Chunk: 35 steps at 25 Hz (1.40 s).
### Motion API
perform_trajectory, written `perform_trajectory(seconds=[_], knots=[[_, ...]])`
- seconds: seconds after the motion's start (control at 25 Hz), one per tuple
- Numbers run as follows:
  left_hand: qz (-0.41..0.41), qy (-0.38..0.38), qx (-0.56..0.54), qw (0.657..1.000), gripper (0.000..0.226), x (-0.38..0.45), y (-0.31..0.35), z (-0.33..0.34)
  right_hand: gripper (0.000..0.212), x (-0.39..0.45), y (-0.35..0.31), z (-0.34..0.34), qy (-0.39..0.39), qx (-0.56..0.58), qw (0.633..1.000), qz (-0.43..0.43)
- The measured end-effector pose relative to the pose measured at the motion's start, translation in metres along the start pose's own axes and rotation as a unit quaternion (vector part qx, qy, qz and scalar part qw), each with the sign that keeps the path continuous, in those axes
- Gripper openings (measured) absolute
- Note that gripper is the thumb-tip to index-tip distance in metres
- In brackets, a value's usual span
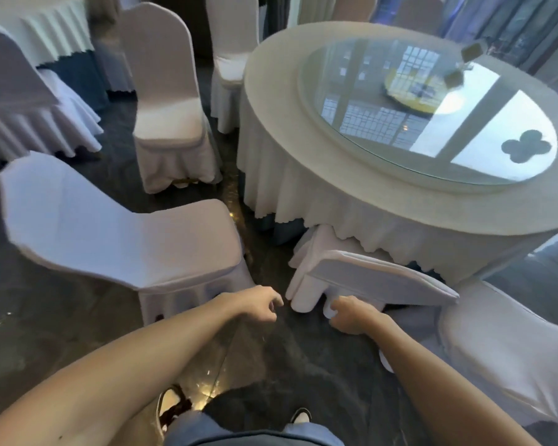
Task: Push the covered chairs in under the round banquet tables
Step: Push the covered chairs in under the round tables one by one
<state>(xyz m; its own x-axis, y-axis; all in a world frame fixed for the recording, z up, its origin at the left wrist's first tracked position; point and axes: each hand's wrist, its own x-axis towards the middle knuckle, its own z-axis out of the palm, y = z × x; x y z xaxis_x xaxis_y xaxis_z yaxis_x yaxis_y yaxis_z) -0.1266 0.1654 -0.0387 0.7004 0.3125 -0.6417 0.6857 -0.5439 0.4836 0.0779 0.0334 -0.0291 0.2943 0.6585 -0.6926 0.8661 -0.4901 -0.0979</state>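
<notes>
The round banquet table (303, 175), draped in a white cloth with a glass turntable on top, stands to the right. A white-covered chair (377, 278) is tucked in under its near edge, with only the backrest sticking out. My right hand (355, 317) is just behind that backrest, fingers curled round a fold of the chair's cover. My left hand (261, 304) hovers to the left of the chair with loosely curled fingers, holding nothing. A second covered chair (126, 239) stands pulled out on the left, away from the table.
More covered chairs stand off from the table: one behind (171, 101), one farther back (229, 59), one at the near right (512, 349). Another draped table (39, 27) and a chair (13, 91) fill the far left. Dark glossy floor (264, 365) lies under my feet.
</notes>
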Motion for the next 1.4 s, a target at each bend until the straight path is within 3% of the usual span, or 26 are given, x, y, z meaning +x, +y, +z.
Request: perform_trajectory(seconds=[0.12, 0.36, 0.64, 0.8, 1.0, 1.24, 1.4], knots=[[0.011, 0.069, 0.021, 0.997, 0.048, -0.034, -0.073, -0.039, 0.043, 0.015, -0.085, -0.012, -0.011, -0.019, 1.0, -0.017], [0.059, 0.222, 0.102, 0.968, 0.048, -0.121, -0.217, -0.13, 0.04, 0.042, -0.262, -0.043, 0.071, 0.03, 0.995, -0.067], [0.073, 0.279, 0.198, 0.937, 0.06, -0.139, -0.349, -0.216, 0.056, 0.099, -0.425, -0.082, 0.185, 0.106, 0.971, -0.113], [0.05, 0.279, 0.215, 0.934, 0.068, -0.141, -0.419, -0.263, 0.066, 0.146, -0.499, -0.099, 0.221, 0.14, 0.955, -0.141], [0.011, 0.246, 0.223, 0.943, 0.07, -0.155, -0.503, -0.304, 0.07, 0.182, -0.579, -0.108, 0.178, 0.197, 0.955, -0.13], [0.035, 0.147, 0.256, 0.955, 0.07, -0.142, -0.593, -0.335, 0.061, 0.202, -0.665, -0.086, 0.165, 0.279, 0.944, -0.059], [0.097, 0.046, 0.289, 0.951, 0.08, -0.126, -0.64, -0.358, 0.075, 0.207, -0.719, -0.058, 0.093, 0.339, 0.936, -0.007]])
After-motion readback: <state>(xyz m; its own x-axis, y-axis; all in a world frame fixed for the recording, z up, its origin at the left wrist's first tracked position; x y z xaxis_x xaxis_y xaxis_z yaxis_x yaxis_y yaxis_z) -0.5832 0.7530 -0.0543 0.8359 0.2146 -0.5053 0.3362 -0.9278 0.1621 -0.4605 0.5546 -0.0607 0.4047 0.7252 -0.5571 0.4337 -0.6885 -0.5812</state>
